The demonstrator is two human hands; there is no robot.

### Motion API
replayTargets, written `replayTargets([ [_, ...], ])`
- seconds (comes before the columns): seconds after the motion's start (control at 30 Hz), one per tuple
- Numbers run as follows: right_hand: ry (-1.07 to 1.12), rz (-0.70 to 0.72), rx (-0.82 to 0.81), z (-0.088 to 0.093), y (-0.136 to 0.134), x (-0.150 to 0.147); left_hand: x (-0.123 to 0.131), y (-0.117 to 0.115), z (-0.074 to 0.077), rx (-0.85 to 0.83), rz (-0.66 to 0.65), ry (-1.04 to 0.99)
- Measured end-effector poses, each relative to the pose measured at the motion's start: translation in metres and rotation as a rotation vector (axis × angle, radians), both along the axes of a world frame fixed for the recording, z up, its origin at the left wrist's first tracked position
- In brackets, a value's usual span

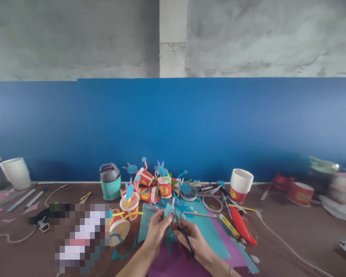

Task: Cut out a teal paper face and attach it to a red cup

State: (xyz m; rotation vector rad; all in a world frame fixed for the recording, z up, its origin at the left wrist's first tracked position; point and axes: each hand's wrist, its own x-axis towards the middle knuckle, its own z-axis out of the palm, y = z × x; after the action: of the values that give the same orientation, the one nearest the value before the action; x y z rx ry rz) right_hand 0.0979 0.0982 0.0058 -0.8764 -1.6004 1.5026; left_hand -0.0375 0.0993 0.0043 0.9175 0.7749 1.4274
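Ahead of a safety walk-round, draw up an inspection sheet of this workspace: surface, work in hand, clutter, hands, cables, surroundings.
Surface: brown table; blue sheet and purple sheet lie on it.
Work in hand: small paper piece, blue, at the blades of the scissors.
Clutter: upright paper cup, tipped paper cup, yellow cutter, among other items.
Hands: left hand pinches the paper piece in its fingers; right hand grips the scissors.
Cables: white cable at right.
Surroundings: blue partition, grey wall above; co-workers, nothing seen.
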Motion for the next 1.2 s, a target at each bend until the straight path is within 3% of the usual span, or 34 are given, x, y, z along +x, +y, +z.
replayTargets([
  [0.3, -0.003, -0.022, 0.012, 0.005, -0.002, -0.001, -0.001, -0.002, 0.004, -0.012, 0.015, 0.074],
  [0.57, -0.05, -0.025, -0.008, 0.005, 0.0, 0.001, -0.004, 0.0, -0.001, -0.036, 0.016, 0.06],
  [0.87, -0.042, -0.032, -0.035, 0.001, 0.002, 0.002, -0.001, 0.002, 0.0, -0.147, 0.071, 0.031],
  [1.2, -0.04, -0.025, -0.036, 0.004, 0.001, 0.002, -0.002, -0.001, 0.006, -0.097, 0.007, 0.045],
])
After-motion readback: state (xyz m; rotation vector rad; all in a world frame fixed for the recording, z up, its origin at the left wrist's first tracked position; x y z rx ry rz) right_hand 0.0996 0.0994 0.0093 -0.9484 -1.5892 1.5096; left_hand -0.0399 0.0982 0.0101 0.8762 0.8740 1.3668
